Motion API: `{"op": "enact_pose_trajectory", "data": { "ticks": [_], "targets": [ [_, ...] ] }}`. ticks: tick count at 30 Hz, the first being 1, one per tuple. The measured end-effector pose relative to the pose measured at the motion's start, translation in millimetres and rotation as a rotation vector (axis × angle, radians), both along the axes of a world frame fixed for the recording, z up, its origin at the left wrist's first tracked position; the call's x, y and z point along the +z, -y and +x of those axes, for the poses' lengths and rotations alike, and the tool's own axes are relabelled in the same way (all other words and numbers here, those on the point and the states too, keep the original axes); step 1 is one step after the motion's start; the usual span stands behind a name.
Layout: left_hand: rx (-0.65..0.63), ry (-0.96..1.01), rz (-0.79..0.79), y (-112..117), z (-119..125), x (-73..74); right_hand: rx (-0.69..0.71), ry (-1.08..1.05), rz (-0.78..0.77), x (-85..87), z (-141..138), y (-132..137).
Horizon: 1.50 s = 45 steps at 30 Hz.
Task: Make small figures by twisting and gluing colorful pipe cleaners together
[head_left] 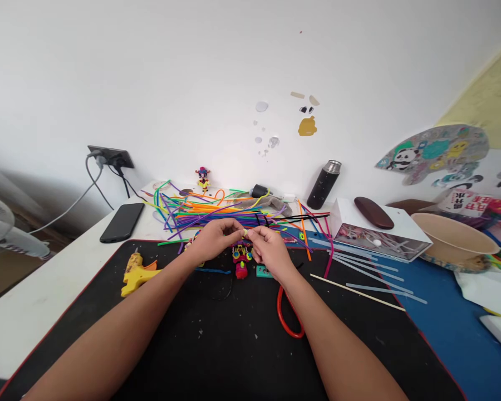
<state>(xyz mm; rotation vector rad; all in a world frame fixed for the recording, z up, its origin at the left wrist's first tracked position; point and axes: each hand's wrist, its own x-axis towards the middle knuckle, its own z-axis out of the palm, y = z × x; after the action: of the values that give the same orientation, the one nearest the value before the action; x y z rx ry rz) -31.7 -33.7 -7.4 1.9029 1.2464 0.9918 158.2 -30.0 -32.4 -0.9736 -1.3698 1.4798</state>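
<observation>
Above a black mat (200,345), the left hand (217,239) and right hand (271,250) pinch a tiny pale-yellow piece (245,233) between their fingers; it looks light, probably soft, best held gently by its ends.

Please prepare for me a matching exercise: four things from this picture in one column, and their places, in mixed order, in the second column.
Things
1. small pale yellow piece
2. yellow glue gun
3. phone
4. dark brown case

Places
A. on the white box
B. directly on the white tabletop
C. at the fingertips of the left hand and right hand
D. on the black mat

Pairs: 1-C, 2-D, 3-B, 4-A
</observation>
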Motion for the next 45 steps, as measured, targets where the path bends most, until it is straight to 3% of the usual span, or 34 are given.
{"op": "enact_pose_trajectory", "data": {
  "ticks": [9,19,29,37,45],
  "targets": [
    [-0.037,0.122,0.023,-1.3,0.4,-1.8,-0.014,-0.049,-0.054,4.6,0.8,1.1],
    [0.020,-0.174,0.246,1.7,2.3,-1.2,0.020,-0.042,-0.069,1.1,-0.5,2.4],
    [0.068,-0.152,0.228,2.7,2.9,-5.0,0.059,-0.044,-0.064,2.2,-1.8,2.6],
    [0.055,0.019,0.042,2.6,-0.3,0.2,0.028,-0.074,-0.081,12.3,1.4,5.8],
    [0.053,-0.101,0.135,6.4,1.2,4.1,0.041,-0.082,-0.098,14.7,2.3,6.4]
  ]
}}
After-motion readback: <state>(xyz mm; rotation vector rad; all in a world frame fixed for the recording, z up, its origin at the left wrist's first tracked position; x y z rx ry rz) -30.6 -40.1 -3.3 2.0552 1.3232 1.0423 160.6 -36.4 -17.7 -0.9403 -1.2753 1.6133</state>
